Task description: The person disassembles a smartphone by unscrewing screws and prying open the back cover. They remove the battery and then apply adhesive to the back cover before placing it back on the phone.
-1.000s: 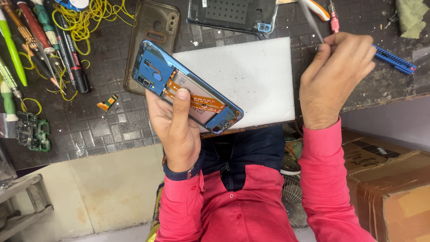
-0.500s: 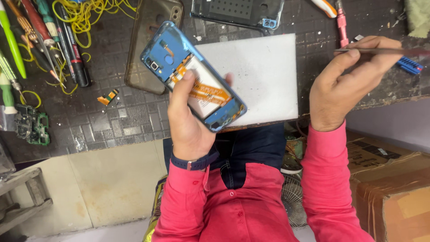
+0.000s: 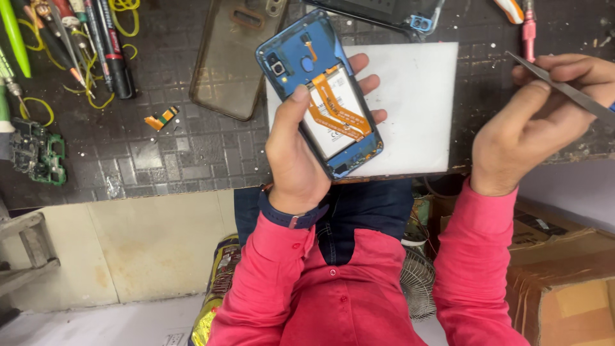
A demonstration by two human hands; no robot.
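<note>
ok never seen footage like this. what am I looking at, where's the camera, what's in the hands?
There is no machine here: a person works with two bare hands, and the one view comes from a camera worn on their head, looking down past the red sleeves at a dark workbench.

The left hand holds an opened blue phone with its back off, so the battery and an orange ribbon cable show. The thumb rests on it. The right hand holds thin metal tweezers, apart from the phone.

On the bench lie a white mat under the phone, a clear phone case, a dark phone frame at the top edge, screwdrivers and pens at the top left, and a green circuit board. Cardboard boxes sit below right.
</note>
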